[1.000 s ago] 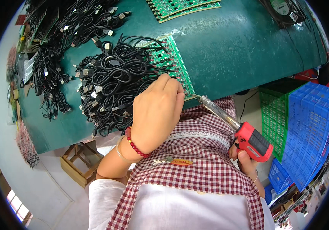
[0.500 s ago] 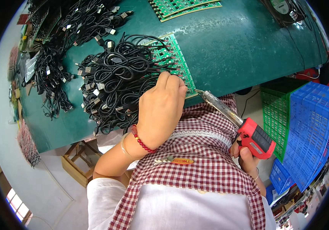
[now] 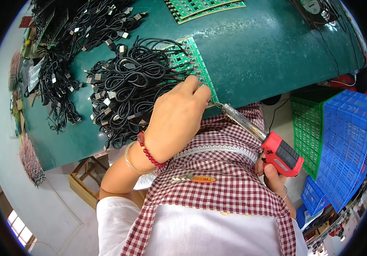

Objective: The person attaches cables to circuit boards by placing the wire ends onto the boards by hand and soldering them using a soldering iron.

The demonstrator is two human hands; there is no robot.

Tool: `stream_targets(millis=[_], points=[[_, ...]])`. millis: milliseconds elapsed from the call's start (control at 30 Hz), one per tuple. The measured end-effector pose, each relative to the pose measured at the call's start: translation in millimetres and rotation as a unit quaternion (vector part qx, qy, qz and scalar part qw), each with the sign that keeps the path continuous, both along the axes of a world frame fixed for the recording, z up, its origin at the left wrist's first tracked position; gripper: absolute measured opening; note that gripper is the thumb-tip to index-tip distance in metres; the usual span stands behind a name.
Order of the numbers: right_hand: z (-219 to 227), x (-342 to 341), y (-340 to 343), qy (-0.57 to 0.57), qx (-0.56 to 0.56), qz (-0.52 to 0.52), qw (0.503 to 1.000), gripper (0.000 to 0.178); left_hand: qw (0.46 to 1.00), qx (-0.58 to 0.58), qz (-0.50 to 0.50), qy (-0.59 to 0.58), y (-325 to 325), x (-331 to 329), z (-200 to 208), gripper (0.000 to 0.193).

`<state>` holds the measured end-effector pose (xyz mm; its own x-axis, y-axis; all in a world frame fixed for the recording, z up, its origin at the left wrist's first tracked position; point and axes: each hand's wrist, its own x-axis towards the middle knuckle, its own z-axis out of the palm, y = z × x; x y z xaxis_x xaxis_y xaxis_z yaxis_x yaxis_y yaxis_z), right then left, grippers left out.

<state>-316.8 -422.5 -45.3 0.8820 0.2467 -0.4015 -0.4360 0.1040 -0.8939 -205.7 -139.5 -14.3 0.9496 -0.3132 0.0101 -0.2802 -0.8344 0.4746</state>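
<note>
My left hand [image 3: 178, 113], fingers bent in a pinch, is over the near end of a green circuit board [image 3: 198, 64]. What the fingertips grip is hidden beneath them. Black USB cables [image 3: 136, 81] lie in a heap left of the board, their thin wire ends reaching onto it in a row. My right hand [image 3: 273, 175] is wrapped round the red handle of a soldering iron [image 3: 245, 123]. The iron's tip points left at the board's near corner, close beside my left fingertips.
More black cables [image 3: 59, 72] cover the table's left side. Stacked green boards [image 3: 204, 8] lie at the far edge of the green table [image 3: 269, 55]. A round dark device [image 3: 313, 10] with a cord stands far right. Green [image 3: 307, 128] and blue crates [image 3: 347, 141] stand right of the table.
The soldering iron has moved slightly left, bringing its tip onto or very near the board's corner. My left wrist has shifted a little left and its fingers have changed their angle.
</note>
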Motion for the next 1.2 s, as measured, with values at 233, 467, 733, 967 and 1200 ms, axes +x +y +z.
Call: stream_targets(millis=[233,467,733,967,1200], points=[[-5,-3,5,-0.038,-0.069,0.039,0.996,0.041,0.999,0.012,0.024,-0.031,-7,-3,-5,0.010],[-1,-3,6,-0.031,-0.031,-0.003,0.999,0.049,0.999,0.011,0.022,-0.037,-6,0,-7,0.011],[-6,-2,1,-0.022,-0.083,0.065,0.994,0.048,1.000,0.017,0.018,-0.019,-6,3,-4,0.011],[8,1,5,-0.030,-0.003,-0.010,1.000,0.023,1.000,0.025,0.009,-0.016,-7,5,-4,0.010],[7,8,6,-0.024,0.002,-0.038,0.999,0.039,0.999,0.033,0.009,-0.025,-7,4,-3,0.008]])
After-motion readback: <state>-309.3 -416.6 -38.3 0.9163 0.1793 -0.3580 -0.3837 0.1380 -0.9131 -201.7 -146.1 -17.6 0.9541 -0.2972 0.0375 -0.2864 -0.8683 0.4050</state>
